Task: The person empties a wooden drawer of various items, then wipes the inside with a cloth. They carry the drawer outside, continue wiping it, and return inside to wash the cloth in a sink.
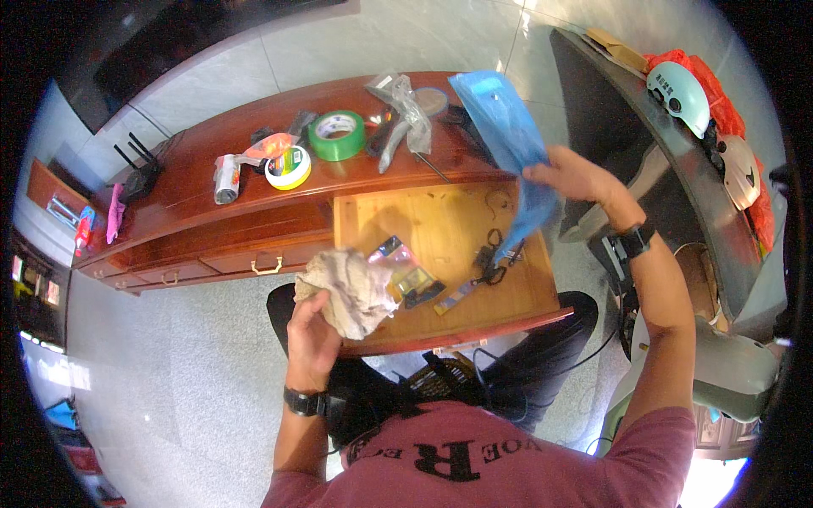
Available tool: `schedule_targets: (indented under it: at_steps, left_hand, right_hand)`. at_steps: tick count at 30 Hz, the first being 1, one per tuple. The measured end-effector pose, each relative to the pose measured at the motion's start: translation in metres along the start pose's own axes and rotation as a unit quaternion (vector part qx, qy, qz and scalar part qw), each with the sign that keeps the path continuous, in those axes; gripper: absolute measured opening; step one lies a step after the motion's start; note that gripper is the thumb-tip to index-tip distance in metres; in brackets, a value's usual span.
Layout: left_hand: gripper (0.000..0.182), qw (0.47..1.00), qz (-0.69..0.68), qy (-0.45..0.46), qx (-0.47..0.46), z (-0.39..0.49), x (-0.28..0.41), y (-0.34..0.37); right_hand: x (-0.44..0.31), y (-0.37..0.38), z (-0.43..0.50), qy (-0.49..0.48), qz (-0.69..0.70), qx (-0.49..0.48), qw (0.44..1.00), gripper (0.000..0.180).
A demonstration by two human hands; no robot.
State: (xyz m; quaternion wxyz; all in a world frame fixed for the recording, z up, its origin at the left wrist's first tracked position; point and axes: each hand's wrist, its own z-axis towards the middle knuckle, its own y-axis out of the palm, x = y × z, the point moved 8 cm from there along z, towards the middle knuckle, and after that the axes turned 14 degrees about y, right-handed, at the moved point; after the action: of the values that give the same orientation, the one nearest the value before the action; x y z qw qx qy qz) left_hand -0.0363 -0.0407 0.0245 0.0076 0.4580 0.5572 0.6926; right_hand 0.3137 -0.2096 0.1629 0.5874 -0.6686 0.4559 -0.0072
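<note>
My left hand (313, 333) grips a crumpled, stained beige cloth (349, 292) over the front left part of an open wooden drawer (425, 222). A translucent blue plastic bag or sleeve (502, 120) hangs from my right hand (575, 174), above the drawer's right end; its lower end is blurred. Inside the drawer, partly behind the cloth, lie small packets (413, 279) in clear, pink and yellow wrapping. To their right are a tangle of black cable (489, 260) and a narrow yellow and purple strip (456, 297).
On the red-brown cabinet top (190, 190) stand a green tape roll (336, 135), a yellow and white round tape roll (288, 167), crumpled clear plastic (406, 111) and a router (136, 168). Helmets (678, 95) rest on a dark ledge at right. My legs flank the drawer.
</note>
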Motion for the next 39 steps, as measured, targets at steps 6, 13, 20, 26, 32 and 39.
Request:
schedule_targets:
  at_steps: [6,13,20,26,32,39]
  left_hand:
    - [0.048,1.000,0.006,0.010,-0.005,0.003,-0.002,0.003]
    - [0.053,1.000,0.020,-0.015,-0.002,0.000,-0.001,-0.002]
    - [0.053,1.000,0.003,-0.002,-0.028,-0.004,0.007,0.008]
    - [0.058,0.993,0.106,-0.009,-0.043,-0.002,0.010,0.017]
    - [0.057,0.990,0.079,-0.112,-0.045,-0.007,-0.013,0.030]
    - [0.062,0.984,0.139,-0.070,-0.086,-0.006,-0.020,0.027]
  right_hand:
    - [-0.014,-0.028,0.033,0.030,0.192,0.009,0.981,0.037]
    - [-0.062,-0.044,0.120,-0.053,0.409,0.066,0.909,0.049]
    - [-0.088,-0.024,0.244,-0.026,0.555,-0.010,0.832,0.042]
    - [-0.072,-0.005,0.317,0.068,0.485,0.102,0.866,0.032]
    - [-0.041,-0.008,0.385,0.111,0.107,0.184,0.971,0.032]
    - [-0.060,-0.034,0.289,-0.111,0.112,0.371,0.915,0.022]
